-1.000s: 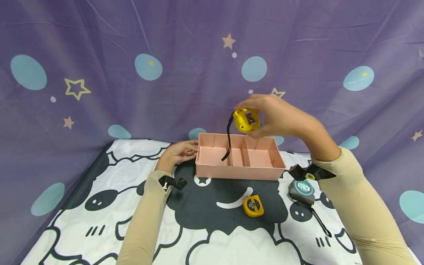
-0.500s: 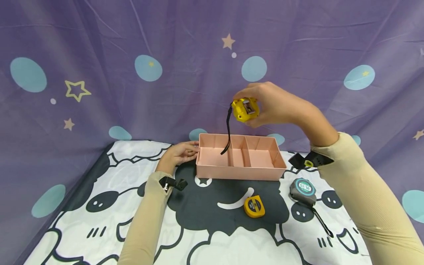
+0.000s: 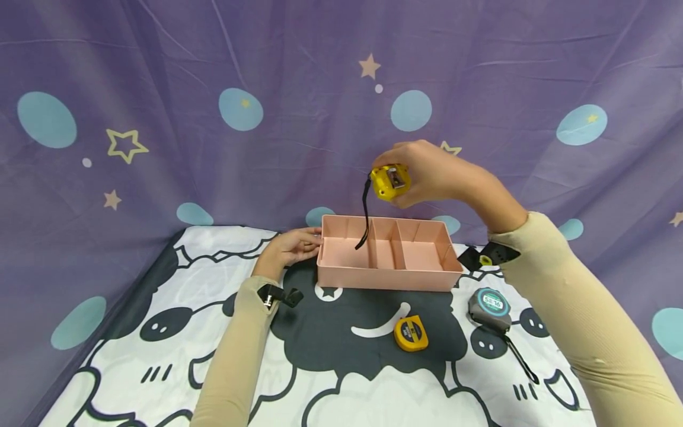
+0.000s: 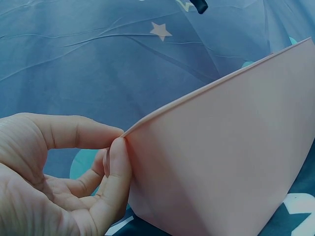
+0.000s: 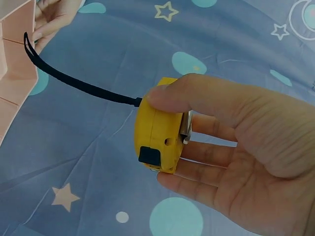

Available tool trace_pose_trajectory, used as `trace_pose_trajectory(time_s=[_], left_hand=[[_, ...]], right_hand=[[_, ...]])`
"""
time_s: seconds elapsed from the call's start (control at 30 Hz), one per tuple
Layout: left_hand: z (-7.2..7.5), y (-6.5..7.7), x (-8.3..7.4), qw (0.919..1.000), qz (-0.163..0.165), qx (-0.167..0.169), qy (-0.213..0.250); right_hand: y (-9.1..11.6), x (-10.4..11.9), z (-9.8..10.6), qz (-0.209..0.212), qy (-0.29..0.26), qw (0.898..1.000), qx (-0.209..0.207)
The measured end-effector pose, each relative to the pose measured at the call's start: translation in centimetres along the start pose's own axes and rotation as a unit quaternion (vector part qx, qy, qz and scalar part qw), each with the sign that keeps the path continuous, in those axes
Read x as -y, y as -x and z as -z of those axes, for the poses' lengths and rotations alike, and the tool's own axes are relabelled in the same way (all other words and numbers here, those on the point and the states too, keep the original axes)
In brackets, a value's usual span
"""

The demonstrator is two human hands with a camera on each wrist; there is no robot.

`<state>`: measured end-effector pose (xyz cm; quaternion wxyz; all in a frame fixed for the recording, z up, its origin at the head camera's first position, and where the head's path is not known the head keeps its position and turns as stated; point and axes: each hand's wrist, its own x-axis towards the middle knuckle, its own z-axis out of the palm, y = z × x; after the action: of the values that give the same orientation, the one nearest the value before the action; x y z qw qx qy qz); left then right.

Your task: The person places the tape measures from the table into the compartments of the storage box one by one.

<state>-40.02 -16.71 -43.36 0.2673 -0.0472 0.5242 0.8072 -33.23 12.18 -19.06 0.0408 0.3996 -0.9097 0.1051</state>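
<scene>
While we look down from the head, we see a yellow tape measure (image 3: 391,182) held up in the air, higher in the view than the box and apart from it. We see it gripped in the right hand (image 3: 429,173), and from the right wrist we make out the thumb pressed on one side of the case and the fingers curled behind the other. We notice a metal clip on the case, and a thin black strap (image 3: 365,207) trailing from one end. In the head view we find the strap's looped tip against the left compartment, though we cannot tell whether it dips inside.

Below that we have a pink box (image 3: 389,280), set lengthwise from left to right, with two dividers that make three compartments, the middle one narrowest. At its left end we see the left hand (image 3: 290,246) pinching the edge, thumb and fingertip meeting there in the left wrist view.

Nearer to us, in front of the box, we spot an orange tape measure (image 3: 411,334). To its right, just under the raised right arm, we see a grey tape measure (image 3: 490,309) with a teal label, its black cord (image 3: 520,359) stretched toward us. Beneath everything we see a black-and-white cartoon cloth (image 3: 395,397), and behind it a purple curtain (image 3: 299,53) printed with stars and blue ovals.
</scene>
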Motion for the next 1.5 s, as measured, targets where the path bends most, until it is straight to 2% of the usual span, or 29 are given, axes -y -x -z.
trace_pose_trajectory(time_s=[0.37,0.8,1.0,1.2,1.5], left_hand=[[0.2,0.2,-0.2,1.0000,0.000,0.000,-0.001],[-0.3,-0.1,0.1,1.0000,-0.002,-0.007,0.001],[-0.4,0.0,0.3,1.0000,-0.003,-0.007,0.003],[-0.3,-0.1,0.2,0.9999,-0.009,-0.005,0.003],[-0.4,-0.3,0.2,1.0000,-0.004,-0.006,0.003]], right_hand=[[-1.0,-1.1,-1.6,0.014,0.003,1.000,0.014],[-2.0,-1.5,-4.0,0.011,-0.023,0.998,0.064],[-2.3,-1.5,-4.8,-0.002,-0.027,0.995,0.096],[-2.7,-1.4,-5.3,-0.023,-0.042,0.993,0.104],[-2.7,-1.4,-6.2,-0.008,-0.050,0.991,0.122]])
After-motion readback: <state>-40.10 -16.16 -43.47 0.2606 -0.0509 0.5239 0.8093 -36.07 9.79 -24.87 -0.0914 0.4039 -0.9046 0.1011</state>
